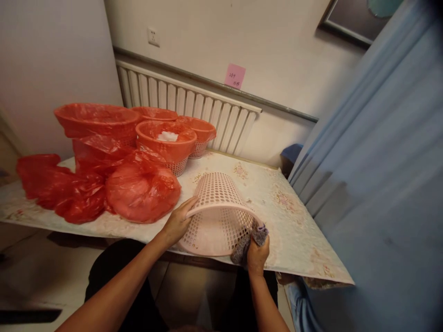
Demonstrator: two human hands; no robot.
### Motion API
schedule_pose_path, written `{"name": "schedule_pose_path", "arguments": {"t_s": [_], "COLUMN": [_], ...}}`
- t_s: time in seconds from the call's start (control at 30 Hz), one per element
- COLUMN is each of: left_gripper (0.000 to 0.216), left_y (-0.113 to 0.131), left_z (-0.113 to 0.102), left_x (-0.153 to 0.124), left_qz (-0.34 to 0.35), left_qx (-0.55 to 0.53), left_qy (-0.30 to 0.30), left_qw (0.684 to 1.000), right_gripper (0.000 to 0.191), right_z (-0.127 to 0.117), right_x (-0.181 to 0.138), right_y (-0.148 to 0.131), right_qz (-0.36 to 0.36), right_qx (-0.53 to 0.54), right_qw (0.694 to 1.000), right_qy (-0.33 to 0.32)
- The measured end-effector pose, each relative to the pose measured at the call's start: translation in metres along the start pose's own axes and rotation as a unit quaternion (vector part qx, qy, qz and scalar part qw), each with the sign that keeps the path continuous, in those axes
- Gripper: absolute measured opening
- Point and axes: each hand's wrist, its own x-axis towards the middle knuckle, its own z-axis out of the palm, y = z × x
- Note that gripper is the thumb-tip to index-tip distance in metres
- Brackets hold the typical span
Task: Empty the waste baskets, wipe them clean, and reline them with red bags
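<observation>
A pink perforated plastic basket (218,207) lies on its side near the front edge of the table (297,230), its open mouth towards me. My left hand (178,221) grips the basket's rim on the left. My right hand (258,256) is closed on a grey-purple cloth (251,240), pressed against the basket's lower right rim.
Several baskets lined with red plastic bags (166,143) stand at the back left, one holding white paper. Bunched red bags (141,189) lie left of the pink basket. A white radiator (194,103) runs along the wall; a blue curtain (380,184) hangs on the right.
</observation>
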Motion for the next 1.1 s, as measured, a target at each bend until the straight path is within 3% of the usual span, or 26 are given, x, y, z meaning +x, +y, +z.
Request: {"name": "schedule_pose_path", "arguments": {"t_s": [0.1, 0.23, 0.4, 0.5, 0.57, 0.77, 0.9, 1.0, 1.1], "left_gripper": [0.050, 0.050, 0.049, 0.050, 0.052, 0.061, 0.060, 0.058, 0.055], "left_y": [0.000, 0.009, 0.033, 0.042, 0.042, 0.021, 0.019, 0.022, 0.022], "left_z": [-0.005, -0.005, 0.001, 0.004, 0.005, 0.012, 0.011, 0.009, 0.008], "left_x": [-0.004, -0.002, 0.014, 0.024, 0.027, 0.017, 0.012, 0.012, 0.012], "left_qz": [-0.035, -0.051, 0.022, 0.065, 0.078, 0.088, 0.082, 0.087, 0.080], "left_qx": [-0.018, 0.016, 0.060, 0.073, 0.078, 0.073, 0.069, 0.071, 0.077], "left_qy": [0.018, 0.010, -0.015, -0.038, -0.044, -0.051, -0.029, -0.024, -0.024], "left_qw": [0.999, 0.998, 0.998, 0.994, 0.993, 0.992, 0.994, 0.993, 0.994], "right_gripper": [0.023, 0.013, 0.032, 0.039, 0.041, 0.048, 0.035, 0.023, 0.019], "right_z": [-0.002, -0.008, -0.009, -0.005, -0.003, -0.003, -0.008, -0.009, -0.007], "right_x": [0.010, 0.044, 0.074, 0.076, 0.073, 0.068, 0.065, 0.056, 0.039], "right_y": [-0.016, -0.064, -0.127, -0.147, -0.150, -0.120, -0.086, -0.057, -0.030], "right_qz": [-0.027, -0.192, -0.406, -0.458, -0.468, -0.450, -0.399, -0.328, -0.207], "right_qx": [-0.021, -0.059, -0.134, -0.185, -0.193, -0.156, -0.096, -0.071, -0.051], "right_qw": [0.999, 0.979, 0.891, 0.840, 0.828, 0.853, 0.897, 0.937, 0.976], "right_qy": [-0.026, -0.037, -0.152, -0.225, -0.242, -0.213, -0.168, -0.096, -0.036]}}
